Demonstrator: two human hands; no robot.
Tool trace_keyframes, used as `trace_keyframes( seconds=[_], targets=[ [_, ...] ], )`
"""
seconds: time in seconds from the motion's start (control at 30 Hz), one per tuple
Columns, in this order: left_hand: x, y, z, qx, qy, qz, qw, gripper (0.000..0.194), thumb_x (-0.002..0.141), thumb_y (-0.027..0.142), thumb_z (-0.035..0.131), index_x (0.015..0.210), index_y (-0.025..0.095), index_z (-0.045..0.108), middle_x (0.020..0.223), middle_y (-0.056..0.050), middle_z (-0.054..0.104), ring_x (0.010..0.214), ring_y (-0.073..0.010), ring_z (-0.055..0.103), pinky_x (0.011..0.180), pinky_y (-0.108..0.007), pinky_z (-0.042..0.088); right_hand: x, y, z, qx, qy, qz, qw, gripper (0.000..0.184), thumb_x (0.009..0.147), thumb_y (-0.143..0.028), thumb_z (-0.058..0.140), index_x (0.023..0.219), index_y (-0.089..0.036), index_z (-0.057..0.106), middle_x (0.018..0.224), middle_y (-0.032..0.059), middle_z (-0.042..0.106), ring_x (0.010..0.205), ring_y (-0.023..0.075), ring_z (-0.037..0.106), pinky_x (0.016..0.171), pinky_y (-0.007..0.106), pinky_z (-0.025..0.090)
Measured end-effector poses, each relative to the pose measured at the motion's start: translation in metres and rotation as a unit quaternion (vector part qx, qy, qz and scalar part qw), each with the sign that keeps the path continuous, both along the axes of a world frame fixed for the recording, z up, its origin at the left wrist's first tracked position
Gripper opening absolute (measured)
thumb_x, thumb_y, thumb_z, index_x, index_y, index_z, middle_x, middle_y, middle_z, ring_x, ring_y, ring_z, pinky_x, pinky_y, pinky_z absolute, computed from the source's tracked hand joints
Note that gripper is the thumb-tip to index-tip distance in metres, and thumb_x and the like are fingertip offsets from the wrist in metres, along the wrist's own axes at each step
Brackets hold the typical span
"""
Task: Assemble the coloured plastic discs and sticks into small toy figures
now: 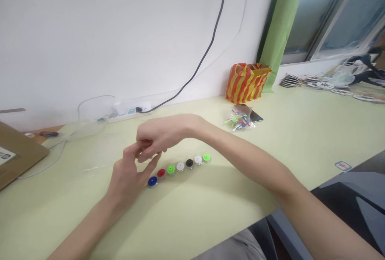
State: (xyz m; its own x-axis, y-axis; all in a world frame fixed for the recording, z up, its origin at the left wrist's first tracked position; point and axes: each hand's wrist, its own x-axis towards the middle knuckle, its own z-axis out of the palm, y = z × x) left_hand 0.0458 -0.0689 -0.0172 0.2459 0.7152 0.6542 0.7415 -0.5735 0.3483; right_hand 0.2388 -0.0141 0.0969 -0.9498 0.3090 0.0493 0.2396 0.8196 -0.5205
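My left hand (128, 173) is raised over the table, its thumb stretched toward my right hand and its other fingers bent, with their tips partly hidden. Bent down over it from above, my right hand (164, 133) has curled fingers that meet those of the left. Whatever lies between the fingertips is hidden. Just right of the left hand, a slanting row of small round spools begins with a blue one (152, 181), then a red one (161, 173) and a green one (171, 169). A white one (180, 166), a black one (189, 163), another white one (197, 159) and a bright green one (206, 158) follow.
A clear bag of colourful small parts (240, 120) lies by a dark phone-like slab (255, 115). Behind them stands a red-and-yellow striped bag (245, 85). A cardboard box (25, 155) is at left, a power strip (128, 109) along the wall, and wheel-like discs (325, 85) far right.
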Motion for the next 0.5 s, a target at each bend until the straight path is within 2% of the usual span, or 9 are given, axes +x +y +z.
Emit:
trace_keyframes(
  seconds=[0.07,0.13,0.23,0.27,0.33,0.37,0.4,0.43,0.5],
  targets=[
    [-0.005,0.002,0.002,0.016,-0.006,0.003,1.000,0.027,0.097,0.039,0.058,0.118,0.026,0.049,0.083,0.001,0.070,0.063,-0.0153,0.064,0.056,-0.025,0.049,-0.006,0.006,-0.006,-0.048,0.029,0.023,0.998,0.037,0.093,-0.033,0.066,0.061,-0.016,0.056,0.062,-0.0001,0.061,0.060,0.0120,0.058,0.051,0.023,0.039],
    [-0.007,0.004,0.004,0.045,0.013,-0.005,0.999,0.015,0.098,0.034,0.055,0.110,0.025,0.053,0.072,0.004,0.064,0.054,-0.0127,0.057,0.053,-0.023,0.045,-0.001,0.017,-0.010,-0.092,0.048,0.025,0.994,0.031,0.094,-0.038,0.067,0.073,-0.015,0.065,0.071,0.0018,0.067,0.065,0.0122,0.062,0.056,0.022,0.045],
    [-0.004,0.004,0.006,0.057,0.033,-0.021,0.998,0.016,0.100,0.031,0.052,0.113,0.023,0.057,0.069,0.004,0.061,0.054,-0.0116,0.056,0.054,-0.022,0.046,0.017,0.042,-0.017,-0.126,0.047,0.005,0.991,0.027,0.097,-0.039,0.064,0.101,-0.013,0.071,0.084,0.0047,0.073,0.074,0.0130,0.067,0.065,0.022,0.051],
    [-0.002,0.004,0.006,0.054,0.036,-0.025,0.998,0.019,0.101,0.031,0.051,0.116,0.022,0.057,0.069,0.004,0.061,0.055,-0.0115,0.057,0.056,-0.022,0.046,0.023,0.052,-0.021,-0.114,0.040,-0.021,0.992,0.028,0.099,-0.038,0.062,0.111,-0.013,0.070,0.088,0.0057,0.075,0.077,0.0136,0.069,0.068,0.022,0.052],
    [0.001,0.002,0.006,0.051,0.043,-0.038,0.997,0.020,0.102,0.031,0.049,0.117,0.021,0.058,0.071,0.004,0.061,0.057,-0.0111,0.058,0.058,-0.022,0.048,0.037,0.073,-0.033,-0.026,0.009,-0.141,0.990,0.030,0.101,-0.034,0.060,0.122,-0.014,0.067,0.094,0.0076,0.076,0.077,0.0141,0.070,0.068,0.023,0.051],
    [0.002,0.001,0.006,0.052,0.049,-0.046,0.996,0.020,0.102,0.031,0.049,0.116,0.021,0.059,0.072,0.003,0.061,0.059,-0.0112,0.058,0.060,-0.022,0.048,0.043,0.084,-0.040,0.048,-0.025,-0.235,0.971,0.026,0.099,-0.029,0.062,0.120,-0.014,0.068,0.099,0.0086,0.077,0.079,0.0143,0.070,0.068,0.022,0.050],
    [0.003,0.001,0.006,0.057,0.057,-0.054,0.995,0.020,0.103,0.031,0.049,0.115,0.020,0.061,0.074,0.002,0.062,0.061,-0.0116,0.059,0.061,-0.022,0.049,0.049,0.094,-0.049,0.123,-0.068,-0.319,0.937,0.024,0.096,-0.026,0.065,0.118,-0.016,0.070,0.106,0.0090,0.076,0.086,0.0154,0.070,0.072,0.022,0.049],
    [0.003,0.001,0.006,0.063,0.067,-0.061,0.994,0.020,0.103,0.031,0.049,0.114,0.020,0.062,0.077,0.001,0.062,0.065,-0.0124,0.061,0.063,-0.023,0.049,0.055,0.103,-0.058,0.146,-0.089,-0.359,0.918,0.024,0.093,-0.021,0.068,0.116,-0.013,0.072,0.109,0.0135,0.076,0.093,0.0196,0.070,0.075,0.024,0.049],
    [0.003,0.002,0.006,0.080,0.086,-0.063,0.991,0.022,0.103,0.030,0.050,0.116,0.019,0.064,0.081,-0.001,0.062,0.072,-0.0142,0.062,0.066,-0.025,0.049,0.064,0.117,-0.075,0.151,-0.116,-0.380,0.905,0.020,0.090,-0.023,0.072,0.106,-0.012,0.075,0.110,0.0155,0.075,0.095,0.0227,0.070,0.074,0.025,0.048]
  ],
)
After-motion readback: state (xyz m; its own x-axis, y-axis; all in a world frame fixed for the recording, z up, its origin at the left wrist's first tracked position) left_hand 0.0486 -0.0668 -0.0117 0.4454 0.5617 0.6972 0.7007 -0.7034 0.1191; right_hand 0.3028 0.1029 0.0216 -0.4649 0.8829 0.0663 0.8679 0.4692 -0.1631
